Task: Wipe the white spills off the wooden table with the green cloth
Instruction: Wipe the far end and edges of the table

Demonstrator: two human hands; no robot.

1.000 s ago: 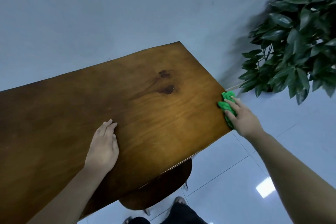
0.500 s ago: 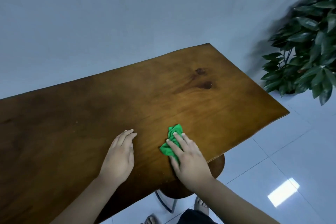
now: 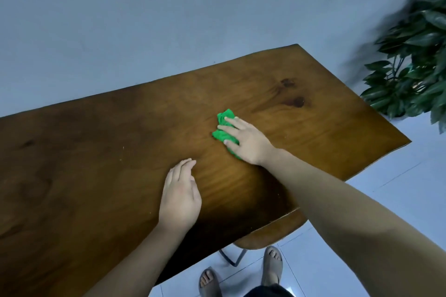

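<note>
no writing or brand mark can be read on anything in view. the right hand (image 3: 246, 143) lies palm-down with fingers spread, pressing the crumpled green cloth (image 3: 224, 127) flat against the wooden tabletop (image 3: 96, 152) near its middle, just short of two dark knots (image 3: 293, 92) in the grain; the cloth pokes out past the fingertips and under the palm. the left hand (image 3: 181, 196) rests flat and released on bare wood nearer the front edge, close to the cloth but apart from it, with a few tiny white specks (image 3: 121, 153) further to its left and a leafy plant (image 3: 415, 74) on the floor beyond the tabletop's right end.
</note>
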